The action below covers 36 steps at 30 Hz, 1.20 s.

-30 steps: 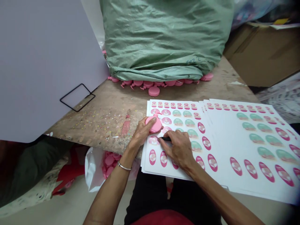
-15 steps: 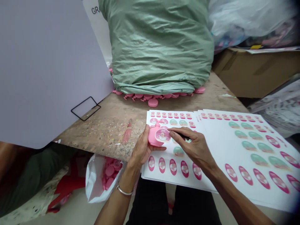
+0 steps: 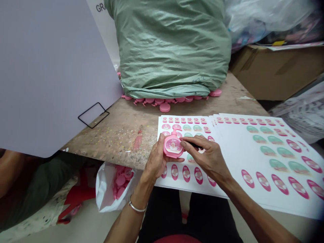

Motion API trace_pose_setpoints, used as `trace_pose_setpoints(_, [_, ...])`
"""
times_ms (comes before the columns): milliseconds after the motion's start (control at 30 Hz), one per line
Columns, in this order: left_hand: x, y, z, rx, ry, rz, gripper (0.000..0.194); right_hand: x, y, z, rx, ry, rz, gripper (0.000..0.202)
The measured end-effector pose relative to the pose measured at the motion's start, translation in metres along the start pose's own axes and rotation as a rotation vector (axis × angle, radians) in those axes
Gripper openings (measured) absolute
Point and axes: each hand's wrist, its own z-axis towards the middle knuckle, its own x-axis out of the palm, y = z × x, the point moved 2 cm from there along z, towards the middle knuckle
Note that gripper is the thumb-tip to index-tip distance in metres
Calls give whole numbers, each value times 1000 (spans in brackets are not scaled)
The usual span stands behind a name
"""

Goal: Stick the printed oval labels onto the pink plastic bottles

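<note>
A small pink pump bottle (image 3: 173, 147) with a round label on its front is held upright by my left hand (image 3: 155, 158), its fingers wrapped round the left side and base. My right hand (image 3: 205, 153) pinches a thin dark tool (image 3: 194, 145), and its fingertips are at the label's right edge. Under both hands lie white sticker sheets (image 3: 229, 148) printed with pink ovals, green domes and small labels.
Behind stands a large green sack (image 3: 172, 50) with pink bottles (image 3: 165, 107) along its base. A white bag (image 3: 103, 189) of pink pieces hangs below the table edge. A grey panel (image 3: 50, 67) is at left, a cardboard box (image 3: 283, 72) at right. Another person's arm (image 3: 12, 168) shows far left.
The label now lies flat and centred on the bottle front, where before it sat to the right, overhanging the edge. The bottle has turned to face up more squarely.
</note>
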Motion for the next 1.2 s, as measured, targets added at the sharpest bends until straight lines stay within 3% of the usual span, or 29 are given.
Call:
trace_pose_setpoints(533, [6,-4,-9,4,4,-35,48,-2,8,-5,-64,-41,-29,18])
trace_pose_setpoints(767, [9,-8,-13,87,59,96,39,-4,8,-5,-166,-46,-188,20])
trace_pose_setpoints(900, [10,-6,-14,182,-55,210,39,-9,5,-1,-129,-172,-491,32])
trace_pose_setpoints(967, [13,-2,-15,238,-142,298,38,1,6,-3,-52,-228,-416,47])
trace_pose_setpoints(1100, [20,6,-17,368,-356,432,37,34,-5,-6,66,-151,-79,60])
trace_pose_setpoints(1167, [13,7,-15,296,-413,392,43,27,-21,1,132,-172,-92,58])
trace_pose_setpoints(1200, [5,5,-15,240,-428,365,46,14,-31,9,163,-219,-135,59])
